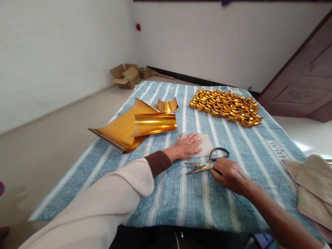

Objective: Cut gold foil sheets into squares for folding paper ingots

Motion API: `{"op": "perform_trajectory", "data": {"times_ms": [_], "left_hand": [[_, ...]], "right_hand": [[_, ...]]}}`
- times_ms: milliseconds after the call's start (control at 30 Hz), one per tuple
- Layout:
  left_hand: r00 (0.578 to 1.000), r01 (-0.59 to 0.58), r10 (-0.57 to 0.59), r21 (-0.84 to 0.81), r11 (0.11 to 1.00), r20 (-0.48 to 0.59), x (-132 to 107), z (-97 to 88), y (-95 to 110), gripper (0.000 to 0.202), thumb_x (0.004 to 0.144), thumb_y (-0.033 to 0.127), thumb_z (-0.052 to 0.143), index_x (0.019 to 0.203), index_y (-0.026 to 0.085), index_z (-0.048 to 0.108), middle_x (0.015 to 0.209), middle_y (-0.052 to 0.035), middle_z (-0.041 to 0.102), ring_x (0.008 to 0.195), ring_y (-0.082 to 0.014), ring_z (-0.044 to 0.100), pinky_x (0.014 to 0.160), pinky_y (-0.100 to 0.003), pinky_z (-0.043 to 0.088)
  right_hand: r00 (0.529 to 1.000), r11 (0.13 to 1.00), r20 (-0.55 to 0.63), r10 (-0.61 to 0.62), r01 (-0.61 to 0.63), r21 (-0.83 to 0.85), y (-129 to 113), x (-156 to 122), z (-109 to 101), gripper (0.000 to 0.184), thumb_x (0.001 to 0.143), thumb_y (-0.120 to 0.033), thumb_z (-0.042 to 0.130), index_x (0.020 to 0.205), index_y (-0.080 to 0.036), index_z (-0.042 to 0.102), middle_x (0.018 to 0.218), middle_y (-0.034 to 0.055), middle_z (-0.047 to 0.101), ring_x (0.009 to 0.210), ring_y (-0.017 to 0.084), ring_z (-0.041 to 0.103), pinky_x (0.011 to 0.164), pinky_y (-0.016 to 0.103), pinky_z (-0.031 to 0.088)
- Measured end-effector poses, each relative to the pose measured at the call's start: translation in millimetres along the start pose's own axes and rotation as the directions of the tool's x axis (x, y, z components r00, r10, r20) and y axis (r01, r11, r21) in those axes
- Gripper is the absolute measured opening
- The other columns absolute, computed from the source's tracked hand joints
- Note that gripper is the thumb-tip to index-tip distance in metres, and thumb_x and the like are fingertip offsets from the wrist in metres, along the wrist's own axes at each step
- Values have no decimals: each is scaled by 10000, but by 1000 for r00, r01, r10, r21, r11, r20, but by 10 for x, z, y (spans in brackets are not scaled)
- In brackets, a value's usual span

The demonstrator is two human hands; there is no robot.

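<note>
My left hand (187, 146) lies flat with its fingers spread on a pale grey sheet of paper or card (206, 145) on the table. Close to its right, my right hand (229, 173) is closed around one handle of a pair of scissors (204, 167). The blades are parted and point left, below the sheet, and the other black handle loop stands out above my fingers. Beyond my left hand lie a curved strip of gold foil paper (157, 124), a larger stack of gold foil sheets (121, 128) and a small curled gold piece (168, 105).
A striped blue cloth (166, 193) covers the table. Many folded gold foil ingots (225, 105) stand in rows at the far right. A brown towel (313, 186) lies on the right edge. Cardboard boxes (128, 76) sit on the floor by the wall.
</note>
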State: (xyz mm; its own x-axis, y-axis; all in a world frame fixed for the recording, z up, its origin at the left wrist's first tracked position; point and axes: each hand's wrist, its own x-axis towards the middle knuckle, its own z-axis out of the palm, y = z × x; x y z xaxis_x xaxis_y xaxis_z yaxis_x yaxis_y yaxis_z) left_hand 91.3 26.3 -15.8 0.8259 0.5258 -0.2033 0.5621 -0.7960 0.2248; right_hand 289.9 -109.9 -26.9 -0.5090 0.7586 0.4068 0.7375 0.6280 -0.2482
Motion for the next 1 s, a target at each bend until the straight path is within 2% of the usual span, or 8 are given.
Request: {"op": "perform_trajectory", "data": {"times_ms": [200, 367, 467, 533, 667, 733, 833, 1000], "left_hand": [[995, -31, 34, 36, 999, -91, -38, 77, -52, 561, 1015, 486, 283, 1482, 175, 283, 1568, -109, 182, 1442, -266, 116, 1139, -551, 91], [976, -52, 79, 133, 990, -201, -129, 53, -4, 603, 994, 535, 360, 1437, 126, 346, 1532, -170, 261, 1426, -302, 170, 1122, -593, 100], [952, -87, 136, 184, 979, -274, -236, 25, 68, 621, 967, 579, 410, 1391, 125, 403, 1502, -184, 320, 1411, -314, 210, 1126, -588, 81], [948, -94, 146, 189, 977, -282, -310, 28, 108, 595, 948, 565, 474, 1351, 128, 440, 1462, -189, 385, 1383, -322, 276, 1120, -589, 105], [944, -78, 131, 182, 980, -301, -411, 107, 143, 422, 928, 434, 580, 1217, 132, 525, 1341, -173, 519, 1279, -318, 433, 1099, -586, 178], [926, -83, 149, 197, 977, -346, -439, 164, 150, 350, 921, 386, 599, 1149, 125, 551, 1295, -171, 550, 1246, -322, 468, 1092, -579, 208], [879, -118, 213, 239, 964, -427, -473, 225, 166, 218, 952, 304, 543, 1058, 116, 575, 1206, -164, 596, 1183, -318, 520, 1068, -563, 269], [830, -144, 254, 248, 958, -497, -538, 185, 192, 210, 992, 177, 392, 916, 127, 581, 959, -116, 656, 920, -239, 633, 989, -491, 389]], "right_hand": [[944, 954, -160, 287, -297, -40, 272, -548, -211, 330, 978, -284, 428, 667, -198, 496, 647, 4, 466, 592, 190, 501, 582, 299, 341], [742, 633, -317, 591, -670, -387, 654, -761, -270, 342, 928, -334, 403, 623, -213, 501, 661, 64, 546, 587, 258, 545, 504, 314, 294], [626, 426, -362, 691, -757, -496, 766, -738, -250, 324, 931, -268, 478, 615, -203, 504, 686, 96, 579, 604, 270, 567, 485, 304, 269], [602, 374, -370, 707, -763, -527, 777, -701, -235, 323, 932, -254, 521, 614, -195, 514, 685, 103, 580, 615, 275, 575, 484, 300, 277], [673, 407, -427, 603, -721, -561, 651, -574, -203, 318, 944, -319, 464, 677, -179, 566, 700, 123, 561, 662, 328, 573, 514, 346, 377], [782, 588, -416, 463, -623, -516, 514, -450, -162, 340, 969, -356, 396, 780, -158, 598, 773, 137, 571, 739, 347, 577, 599, 403, 451], [945, 909, -251, 209, -283, -306, 276, -194, -61, 306, 1009, -357, 388, 1066, -123, 578, 1042, 152, 573, 987, 341, 549, 835, 448, 476], [992, 990, -100, 72, -83, -111, 88, 178, 89, 337, 922, -215, 553, 1239, -129, 476, 1234, 155, 488, 1162, 349, 437, 950, 486, 433]]}}
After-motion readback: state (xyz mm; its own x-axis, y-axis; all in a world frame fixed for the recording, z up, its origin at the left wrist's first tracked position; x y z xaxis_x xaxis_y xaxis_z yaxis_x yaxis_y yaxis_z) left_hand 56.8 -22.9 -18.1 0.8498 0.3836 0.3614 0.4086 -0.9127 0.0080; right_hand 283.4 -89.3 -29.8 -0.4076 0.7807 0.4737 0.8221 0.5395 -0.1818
